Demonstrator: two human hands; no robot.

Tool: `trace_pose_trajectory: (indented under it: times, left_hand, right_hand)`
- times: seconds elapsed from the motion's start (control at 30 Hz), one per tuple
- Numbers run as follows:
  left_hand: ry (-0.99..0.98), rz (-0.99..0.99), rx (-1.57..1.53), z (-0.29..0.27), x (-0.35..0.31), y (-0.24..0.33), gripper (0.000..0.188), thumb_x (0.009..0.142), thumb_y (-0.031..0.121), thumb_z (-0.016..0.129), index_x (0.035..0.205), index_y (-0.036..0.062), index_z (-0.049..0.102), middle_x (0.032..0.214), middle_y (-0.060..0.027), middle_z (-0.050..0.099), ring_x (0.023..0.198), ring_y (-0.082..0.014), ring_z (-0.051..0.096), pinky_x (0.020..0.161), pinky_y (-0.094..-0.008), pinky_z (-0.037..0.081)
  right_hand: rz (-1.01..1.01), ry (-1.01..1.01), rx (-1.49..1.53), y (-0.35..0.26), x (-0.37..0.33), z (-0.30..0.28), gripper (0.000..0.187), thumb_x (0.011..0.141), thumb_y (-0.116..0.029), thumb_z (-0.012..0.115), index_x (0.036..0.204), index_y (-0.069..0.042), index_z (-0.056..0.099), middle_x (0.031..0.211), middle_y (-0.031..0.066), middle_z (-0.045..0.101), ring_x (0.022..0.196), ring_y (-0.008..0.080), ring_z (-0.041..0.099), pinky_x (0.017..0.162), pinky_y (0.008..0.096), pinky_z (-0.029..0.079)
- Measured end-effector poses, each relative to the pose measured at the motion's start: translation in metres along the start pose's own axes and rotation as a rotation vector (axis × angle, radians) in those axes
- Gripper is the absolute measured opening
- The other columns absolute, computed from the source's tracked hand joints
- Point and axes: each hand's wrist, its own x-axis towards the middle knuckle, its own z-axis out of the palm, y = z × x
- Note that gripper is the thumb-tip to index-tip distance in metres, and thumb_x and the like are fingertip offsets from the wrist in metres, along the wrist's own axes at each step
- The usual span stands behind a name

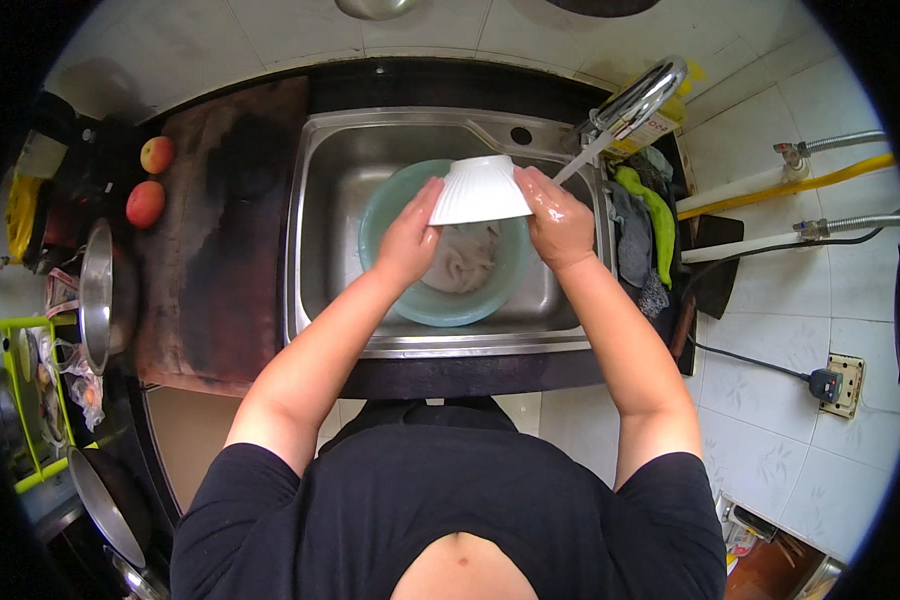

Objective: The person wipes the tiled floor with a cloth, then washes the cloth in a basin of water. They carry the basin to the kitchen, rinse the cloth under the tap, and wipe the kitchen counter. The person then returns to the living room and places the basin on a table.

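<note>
While water runs from the tap (pixel 660 85) at the far right, its stream slants down to the right hand (pixel 562 222), whose skin glistens wet. That hand's grip is closed in against the right side of a white bowl (pixel 482 190), and the left hand (pixel 410 238) presses the bowl's left side, so the two hold it between them. The ribbed bowl is tilted, its narrow foot on the far side and its wide rim toward the near side, over the far part of a pale green tub (pixel 374 240).

The tub stands inside a steel sink (pixel 325 265), with a pale cloth (pixel 465 262) lying in it. A broad strip of metal shows between the tub and the sink's left wall, another on the right, while the near gap is narrow. The dark surface (pixel 450 376) forms a slim border along the sink's near edge. Beyond the sink's left edge lies a wide brown board (pixel 195 290), with two red fruits (pixel 146 204) by its far left side. Close beside the right edge, grey cloths (pixel 631 240) and a bright green item (pixel 660 225) crowd the space.
</note>
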Motion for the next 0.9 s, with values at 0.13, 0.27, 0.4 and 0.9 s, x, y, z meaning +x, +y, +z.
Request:
trace_pose_trajectory:
  times: [0.13, 0.27, 0.4, 0.9]
  left_hand:
    - [-0.03, -0.079, -0.106, -0.011, -0.011, -0.019, 0.045, 0.081, 0.003, 0.047, 0.126, 0.0056, 0.043, 0.126, -0.0172, 0.046, 0.118, -0.0302, 0.043, 0.097, -0.0315, 0.034]
    - [-0.122, -0.326, -0.074, -0.021, -0.021, -0.053, 0.042, 0.081, 0.005, 0.049, 0.123, 0.0042, 0.046, 0.119, -0.0185, 0.052, 0.114, -0.0304, 0.046, 0.094, -0.0322, 0.036]
    - [-0.109, -0.118, 0.331, -0.046, -0.031, -0.073, 0.043, 0.076, 0.003, 0.051, 0.119, 0.0063, 0.048, 0.111, -0.0179, 0.055, 0.102, -0.0334, 0.054, 0.084, -0.0362, 0.044]
    - [0.061, -0.742, -0.65, -0.06, -0.092, -0.009, 0.028, 0.085, 0.022, 0.05, 0.106, 0.0031, 0.05, 0.088, -0.0071, 0.058, 0.058, -0.0161, 0.054, 0.051, -0.0294, 0.046]
  right_hand:
    - [0.058, -0.019, -0.005, -0.029, 0.0, -0.007, 0.039, 0.07, -0.002, 0.053, 0.105, -0.015, 0.059, 0.1, 0.0086, 0.062, 0.085, 0.0238, 0.062, 0.069, 0.0305, 0.051]
    - [0.039, 0.097, 0.057, -0.045, -0.003, 0.002, 0.036, 0.069, -0.002, 0.053, 0.102, -0.015, 0.062, 0.097, 0.0088, 0.064, 0.086, 0.0227, 0.063, 0.068, 0.0306, 0.052]
    - [-0.067, 0.144, 0.075, -0.059, 0.002, 0.004, 0.033, 0.076, -0.014, 0.049, 0.106, -0.018, 0.06, 0.097, 0.0077, 0.063, 0.085, 0.0235, 0.062, 0.07, 0.0315, 0.052]
    - [0.165, 0.122, 0.115, -0.068, -0.019, -0.073, 0.02, 0.07, -0.029, 0.063, 0.08, -0.012, 0.059, 0.088, 0.0056, 0.058, 0.085, 0.0252, 0.055, 0.077, 0.0381, 0.042]
